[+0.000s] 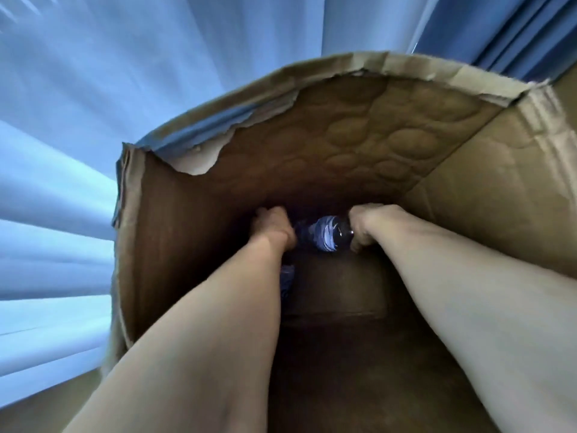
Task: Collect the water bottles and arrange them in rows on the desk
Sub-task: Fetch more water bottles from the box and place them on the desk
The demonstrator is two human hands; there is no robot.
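Head, left hand (272, 227), right hand (366, 225), one bottle (328, 235)

One cardboard box (468, 198) fills the view, just the one. Two grips are down inside it: that's the left grip (271, 226) and the right grip (368, 226). Between them, one water bottle (326, 234) shows plainly. A second bluish shape (287, 276) peeks out under the left forearm (218, 323); whether it's another bottle, I can't tell.
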